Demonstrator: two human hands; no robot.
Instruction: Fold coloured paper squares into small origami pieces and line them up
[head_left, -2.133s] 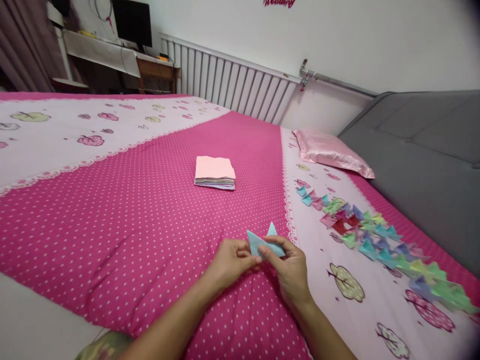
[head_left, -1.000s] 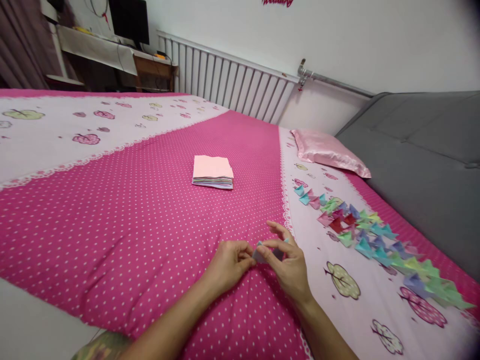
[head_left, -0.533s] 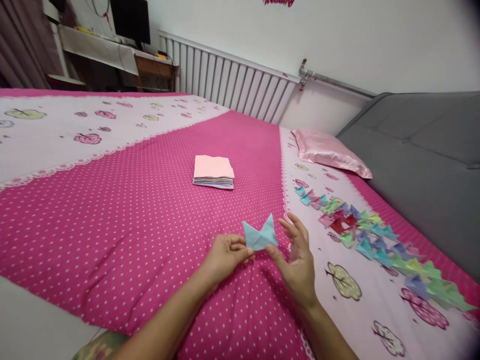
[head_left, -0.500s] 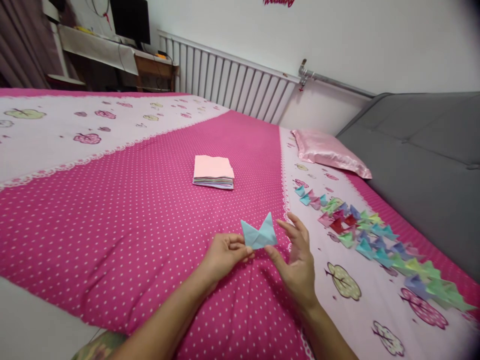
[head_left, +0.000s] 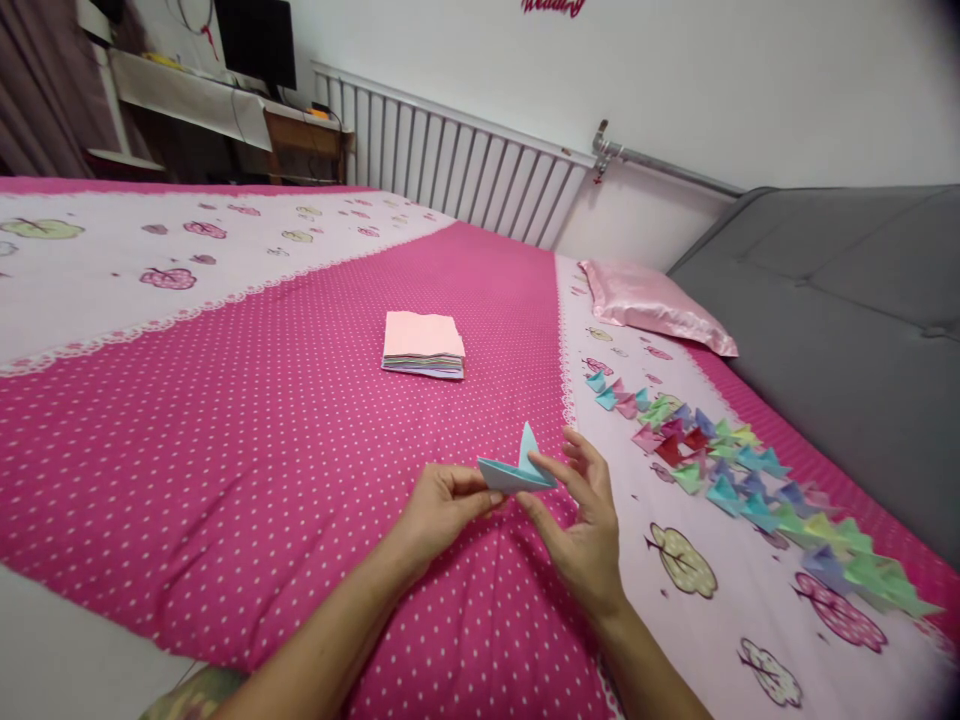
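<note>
A light-blue folded paper boat (head_left: 507, 479) is held above the pink dotted bedspread (head_left: 300, 420). My left hand (head_left: 442, 515) pinches its left end between thumb and fingers. At its right end, my right hand (head_left: 581, 520) has the thumb under the lower edge and the index finger against the inner side by the upright point. The other fingers of that hand are raised and loosely curled. Beyond the hands lies a stack of square paper (head_left: 424, 335) with a pink sheet on top.
Several rows of small coloured folded paper boats (head_left: 757, 510) stand on the bedspread's white band at right. Behind them are a pink satin pillow (head_left: 652, 308) and a grey headboard (head_left: 832, 270). A white radiator (head_left: 450, 150) and a desk with a monitor (head_left: 257, 45) stand beyond the bed.
The blue paper boat has tipped from facing me flat to showing its lower edge and opening. My right index finger has come down onto it; the left hand keeps its pinch.
</note>
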